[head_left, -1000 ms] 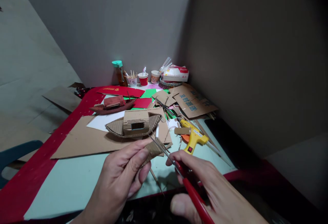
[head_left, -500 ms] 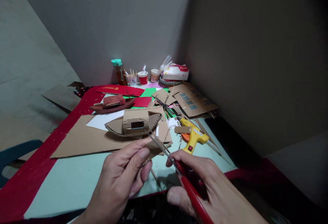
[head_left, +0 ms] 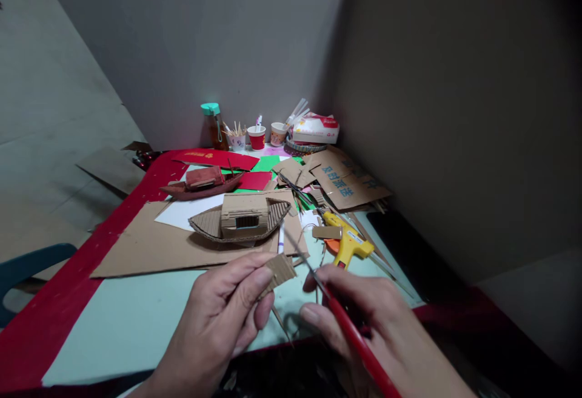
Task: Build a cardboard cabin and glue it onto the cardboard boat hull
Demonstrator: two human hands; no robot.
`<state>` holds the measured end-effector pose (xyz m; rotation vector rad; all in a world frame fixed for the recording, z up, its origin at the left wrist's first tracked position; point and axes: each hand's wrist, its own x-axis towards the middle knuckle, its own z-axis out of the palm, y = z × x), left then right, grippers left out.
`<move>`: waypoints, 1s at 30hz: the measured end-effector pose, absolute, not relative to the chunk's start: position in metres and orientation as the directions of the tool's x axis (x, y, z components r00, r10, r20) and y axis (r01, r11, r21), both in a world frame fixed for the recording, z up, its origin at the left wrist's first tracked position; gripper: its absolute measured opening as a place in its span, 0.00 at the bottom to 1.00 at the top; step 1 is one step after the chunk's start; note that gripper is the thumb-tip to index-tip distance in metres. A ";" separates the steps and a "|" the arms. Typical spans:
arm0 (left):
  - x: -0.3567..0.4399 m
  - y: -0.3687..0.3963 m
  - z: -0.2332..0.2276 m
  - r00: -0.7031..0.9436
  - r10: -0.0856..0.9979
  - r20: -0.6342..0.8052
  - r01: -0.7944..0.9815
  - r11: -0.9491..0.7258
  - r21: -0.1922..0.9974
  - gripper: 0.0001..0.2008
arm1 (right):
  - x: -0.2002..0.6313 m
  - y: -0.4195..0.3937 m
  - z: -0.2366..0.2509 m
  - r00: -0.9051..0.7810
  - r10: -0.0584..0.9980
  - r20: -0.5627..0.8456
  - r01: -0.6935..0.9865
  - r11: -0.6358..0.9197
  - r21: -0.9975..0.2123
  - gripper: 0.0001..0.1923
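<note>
Between the thumb and fingers of my left hand (head_left: 222,307) is a small piece of corrugated cardboard (head_left: 280,270), its ridged face showing. My right hand (head_left: 364,313) is closed around the red handles of a pair of scissors (head_left: 339,310). The narrow metal blades point up and left, just right of the cardboard piece and apart from it. Beyond both hands, a cardboard model boat (head_left: 245,219) with an arched cabin rests on a large cardboard sheet (head_left: 150,246). Behind it sits a smaller reddish-brown model boat (head_left: 202,182).
A yellow glue gun (head_left: 352,243) lies beyond my right hand, near a dark flat object (head_left: 400,252). Cardboard scraps (head_left: 345,179) are piled at the right back. A bottle (head_left: 213,128), paper cups (head_left: 257,138) and a white-and-red packet (head_left: 316,128) line the wall.
The scissors have come away from the cardboard piece toward the right, and their blades look closed together now. More of the piece's ridged face shows. The view has shifted slightly.
</note>
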<state>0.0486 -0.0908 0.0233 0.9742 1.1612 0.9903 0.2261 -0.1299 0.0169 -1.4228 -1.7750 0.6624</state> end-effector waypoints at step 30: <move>-0.030 -0.045 0.009 0.072 0.917 -0.393 -0.092 0.398 0.913 0.19 | 0.264 -0.016 0.006 -0.277 0.817 0.505 0.944 0.329 -0.015 0.11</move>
